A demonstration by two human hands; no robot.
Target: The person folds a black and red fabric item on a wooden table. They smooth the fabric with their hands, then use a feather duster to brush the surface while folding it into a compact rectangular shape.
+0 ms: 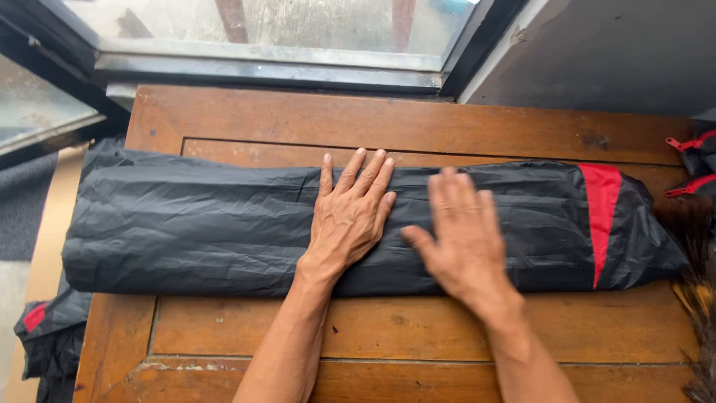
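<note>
A long roll of black crinkled fabric (186, 224) with a red stripe (601, 209) near its right end lies across a wooden table (418, 119). My left hand (350, 216) rests flat on the middle of the roll, palm down, fingers together and pointing away from me. Just to its right, my right hand (462, 239) lies flat on the same roll, fingers spread a little; it is blurred by motion. Neither hand grips anything.
A window with a metal sill (268, 60) runs along the far table edge. Black fabric with a red patch (45, 328) hangs off the table's left side. Black cloth with red zip pulls (690, 160) sits at the right edge, bristles (701, 313) below it.
</note>
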